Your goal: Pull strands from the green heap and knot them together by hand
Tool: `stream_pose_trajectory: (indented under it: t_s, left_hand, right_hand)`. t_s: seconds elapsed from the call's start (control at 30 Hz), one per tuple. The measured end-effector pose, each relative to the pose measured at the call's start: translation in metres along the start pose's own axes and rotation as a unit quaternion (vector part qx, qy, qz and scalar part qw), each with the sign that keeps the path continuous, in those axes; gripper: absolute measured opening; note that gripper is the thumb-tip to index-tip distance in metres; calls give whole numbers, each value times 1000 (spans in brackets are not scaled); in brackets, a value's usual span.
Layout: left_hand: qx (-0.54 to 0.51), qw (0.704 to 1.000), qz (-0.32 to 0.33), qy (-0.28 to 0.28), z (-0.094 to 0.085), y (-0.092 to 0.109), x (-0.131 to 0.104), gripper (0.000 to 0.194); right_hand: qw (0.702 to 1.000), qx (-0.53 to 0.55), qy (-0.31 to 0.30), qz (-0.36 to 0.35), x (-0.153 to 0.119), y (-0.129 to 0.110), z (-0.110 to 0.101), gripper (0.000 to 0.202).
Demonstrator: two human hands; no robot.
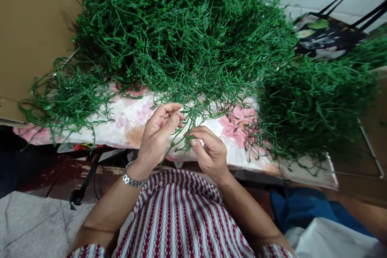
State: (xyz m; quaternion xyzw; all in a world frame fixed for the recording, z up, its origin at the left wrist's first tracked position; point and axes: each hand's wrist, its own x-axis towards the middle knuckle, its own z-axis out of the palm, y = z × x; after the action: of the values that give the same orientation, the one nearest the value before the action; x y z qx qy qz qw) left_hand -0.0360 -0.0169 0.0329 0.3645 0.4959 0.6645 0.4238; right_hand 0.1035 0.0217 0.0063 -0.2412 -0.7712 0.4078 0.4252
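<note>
Thin green stems [193, 117] hang between my two hands above the front of a flowered cloth [133, 123]. My left hand [159, 133], with a metal watch at its wrist, has its fingers curled and thumb raised beside the stems; whether it grips one is hard to see. My right hand [210, 149] pinches stems between thumb and forefinger. Behind both hands rises a large heap of tangled green stems [187, 28]. A smaller pile [75, 92] lies at the left of the cloth.
Another heap of stems [314, 105] stands at the right. A dark floral bag [329, 34] with black straps is behind it. Cardboard [33, 36] stands at the left. Blue cloth [314, 209] and a bare limb of a person show at the lower right.
</note>
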Motion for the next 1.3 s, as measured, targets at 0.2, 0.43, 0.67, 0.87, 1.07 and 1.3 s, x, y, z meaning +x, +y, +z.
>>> stream_pose_trajectory:
  t_s: [0.2,0.43,0.67,0.87,1.07,1.3]
  left_hand:
    - [250,962,70,-85,-16,0,-28,11]
    - [243,968,0,-66,-18,-8,-29,12]
    - [222,970,-29,-91,-20,-12,-28,8]
    - [134,988,-58,-53,-23,-18,-28,4]
    - [135,987,-51,-71,-23,-20,-30,6]
    - [335,933,127,-29,-19,-16,-32,25]
  right_hand:
    - [1000,6,19,-3,-4,3,3,9]
    - [996,-62,3,-59,-3,6,0,10]
    - [996,-62,-18,-69,-7,12,0,12]
    - [998,-18,-45,-44,-7,14,5,8]
    - [998,-44,-35,-37,-7,16,7,7]
    - [997,-57,-20,-50,-6,18,8,6]
